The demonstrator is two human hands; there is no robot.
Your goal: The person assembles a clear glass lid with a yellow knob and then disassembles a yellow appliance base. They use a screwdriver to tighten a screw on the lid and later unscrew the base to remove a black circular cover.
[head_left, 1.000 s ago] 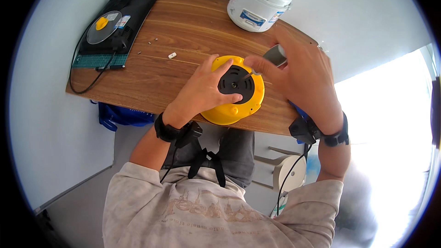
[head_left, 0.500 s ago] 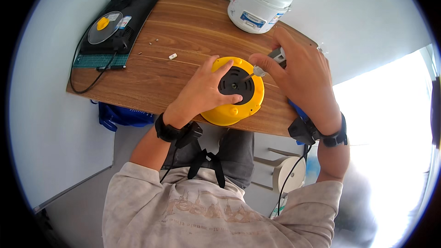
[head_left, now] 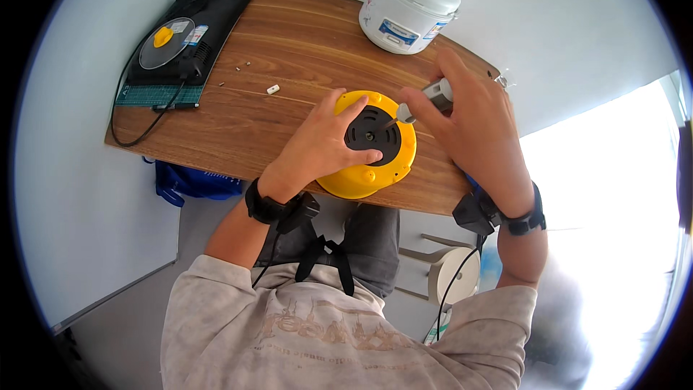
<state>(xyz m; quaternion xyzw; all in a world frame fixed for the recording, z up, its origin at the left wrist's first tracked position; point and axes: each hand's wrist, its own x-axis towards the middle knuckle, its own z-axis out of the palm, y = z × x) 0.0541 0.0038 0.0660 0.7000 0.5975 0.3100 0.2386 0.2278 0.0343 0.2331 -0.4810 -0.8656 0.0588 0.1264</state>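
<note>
A yellow round appliance housing [head_left: 402, 156] lies at the table's front edge, its black slotted disc [head_left: 382, 148] facing up. My left hand [head_left: 317, 141] grips it from the left, thumb and fingers spread across the disc and rim. In my right hand [head_left: 476, 115] is a screwdriver [head_left: 437, 94] with a grey and white handle, held at a slant between thumb and fingers. Its shaft points down left to the small hole at the disc's centre; whether the tip touches a screw there cannot be made out.
Left of the housing lie a small white piece [head_left: 273, 89] and several tiny parts [head_left: 243, 66]. A white rice cooker [head_left: 408, 11] stands at the back. A black appliance [head_left: 162, 65] with a grey disc rests on a green mat [head_left: 159, 97] at the left, its cable looping over the table.
My right hand has turned slightly around the screwdriver, and its handle now shows more. My left hand and the housing stay nearly where they were.
</note>
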